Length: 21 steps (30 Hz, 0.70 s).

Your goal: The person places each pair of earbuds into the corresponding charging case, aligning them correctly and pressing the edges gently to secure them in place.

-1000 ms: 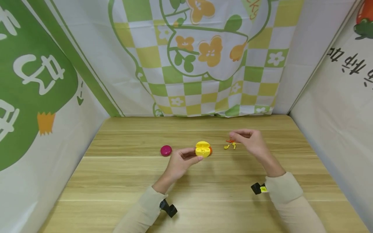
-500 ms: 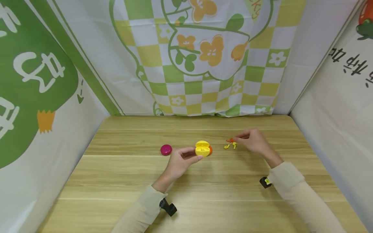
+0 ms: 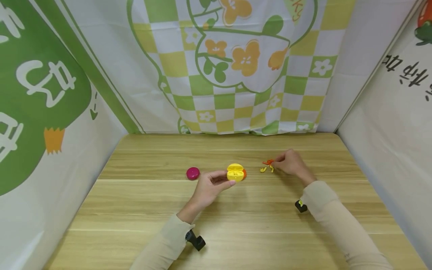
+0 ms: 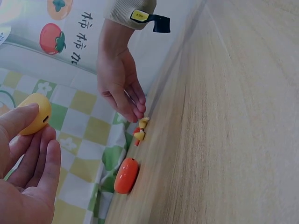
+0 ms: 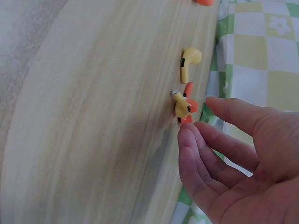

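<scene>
Looks like a small booth, prob. for recording; can't tell if the bldg. is a home, lab, etc. Wood-look table (image 3: 249, 232) w/ printed cloth on 3 sides: green/yellow check back cloth (image 3: 236, 67) w/ flowers, green-&-white L cloth (image 3: 40, 93), white R cloth (image 3: 388, 123) w/ dark lettering. Black wrist cams (image 3: 199, 243) also suggest a rec. spot.

Beyond the table's (image 3: 216, 217) right edge, we read black characters (image 4: 81, 41), 柿柿如, on the wall cloth (image 3: 374, 120). Past its back edge, orange letters (image 3: 297, 11), seemingly "cky", mark the checked cloth (image 3: 224, 101). We cannot make out the left cloth's (image 3: 20, 161) white characters (image 3: 42, 88) or the small yellow label (image 4: 139, 16).
</scene>
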Each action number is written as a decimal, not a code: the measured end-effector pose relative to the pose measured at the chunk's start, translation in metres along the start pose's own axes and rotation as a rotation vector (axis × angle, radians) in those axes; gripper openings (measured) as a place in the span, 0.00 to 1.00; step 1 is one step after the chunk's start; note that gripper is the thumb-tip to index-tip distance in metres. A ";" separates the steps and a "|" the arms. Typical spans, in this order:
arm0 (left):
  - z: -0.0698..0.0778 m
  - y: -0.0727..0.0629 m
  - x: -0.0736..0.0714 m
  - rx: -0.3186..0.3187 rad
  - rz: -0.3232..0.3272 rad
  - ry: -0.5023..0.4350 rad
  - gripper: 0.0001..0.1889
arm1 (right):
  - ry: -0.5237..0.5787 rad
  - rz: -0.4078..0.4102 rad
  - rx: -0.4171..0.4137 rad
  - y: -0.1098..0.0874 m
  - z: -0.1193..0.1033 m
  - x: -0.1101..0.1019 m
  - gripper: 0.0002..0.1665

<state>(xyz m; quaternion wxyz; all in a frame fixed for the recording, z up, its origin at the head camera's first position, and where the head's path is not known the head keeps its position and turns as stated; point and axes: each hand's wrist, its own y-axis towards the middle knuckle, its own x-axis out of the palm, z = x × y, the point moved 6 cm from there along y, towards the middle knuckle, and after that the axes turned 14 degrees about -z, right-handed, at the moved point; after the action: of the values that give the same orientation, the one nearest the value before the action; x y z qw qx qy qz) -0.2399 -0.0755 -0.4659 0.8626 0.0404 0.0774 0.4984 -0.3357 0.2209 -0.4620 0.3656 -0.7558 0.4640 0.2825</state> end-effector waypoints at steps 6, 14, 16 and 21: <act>0.001 0.000 0.001 0.002 -0.002 -0.002 0.17 | -0.019 -0.008 0.010 0.007 0.001 0.002 0.13; 0.001 -0.001 0.000 -0.005 0.001 -0.002 0.17 | -0.018 -0.039 0.053 0.012 -0.001 0.006 0.12; 0.001 -0.001 0.000 -0.003 0.001 -0.005 0.17 | -0.019 -0.045 0.053 0.014 -0.002 0.006 0.12; 0.001 -0.001 0.000 0.005 -0.001 -0.011 0.17 | -0.024 -0.052 0.059 0.017 -0.002 0.006 0.10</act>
<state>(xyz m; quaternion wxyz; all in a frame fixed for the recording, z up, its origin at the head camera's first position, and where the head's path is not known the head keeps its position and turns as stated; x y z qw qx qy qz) -0.2391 -0.0756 -0.4647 0.8631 0.0453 0.0740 0.4976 -0.3486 0.2107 -0.4706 0.4003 -0.7530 0.4479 0.2685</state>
